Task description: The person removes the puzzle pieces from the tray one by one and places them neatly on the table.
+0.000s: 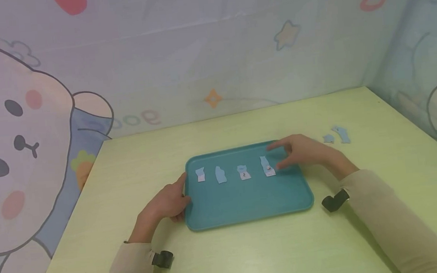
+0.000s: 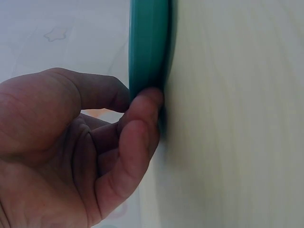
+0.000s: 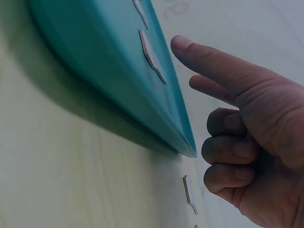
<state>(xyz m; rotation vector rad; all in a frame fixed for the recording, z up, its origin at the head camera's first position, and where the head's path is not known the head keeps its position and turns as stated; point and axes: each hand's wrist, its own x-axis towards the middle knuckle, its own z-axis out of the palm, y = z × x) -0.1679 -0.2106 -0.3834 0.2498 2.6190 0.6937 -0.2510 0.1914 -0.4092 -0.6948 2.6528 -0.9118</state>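
Observation:
A teal tray [image 1: 247, 203] lies on the table, with several flat blue-and-white puzzle pieces spaced in a row across its upper half. My left hand [image 1: 168, 200] grips the tray's left rim, thumb on the upper side and fingertips [image 2: 153, 97] at the underside. Over the tray's right end hovers my right hand [image 1: 305, 149], thumb and index finger stretched out and apart, the other fingers curled in. Its thumb is nearest the rightmost piece [image 1: 265, 163], and nothing shows between thumb and index. The leftmost piece [image 1: 200, 174] sits near my left hand.
To the right of the tray, more loose pieces [image 1: 342, 134] lie on the pale yellow-green table [image 1: 228, 255]. A printed cloth backdrop [image 1: 181, 49] rises behind the table's far edge. Each sleeve has a small black camera [image 1: 335, 201] at the cuff.

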